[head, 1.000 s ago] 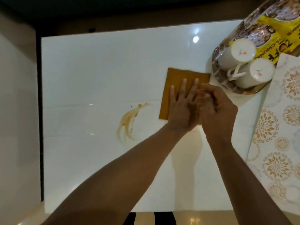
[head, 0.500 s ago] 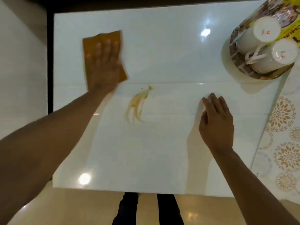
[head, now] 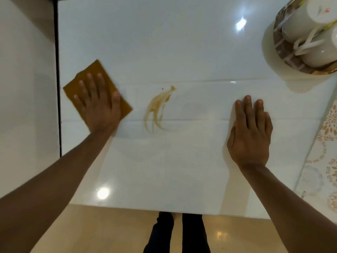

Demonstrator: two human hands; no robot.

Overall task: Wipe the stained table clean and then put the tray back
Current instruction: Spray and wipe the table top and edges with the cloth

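A glossy white table [head: 182,42] fills the view. A brown streaky stain [head: 157,109] lies near its middle. My left hand [head: 98,103] presses flat on an orange-brown cloth [head: 91,70] near the table's left edge, left of the stain and apart from it. My right hand [head: 250,130] rests flat on the table to the right of the stain, fingers straight. A round patterned tray [head: 280,50] sits at the far right corner with two white mugs [head: 300,21] lying on it.
A floral patterned surface [head: 326,152] borders the table on the right. A dark gap [head: 56,70] and a pale wall run along the left edge. My legs and the tan floor [head: 109,230] show below the near edge.
My left hand slid the cloth from beside the tray to the table's far left, then toward me. My right hand let go and settled flat on the table.
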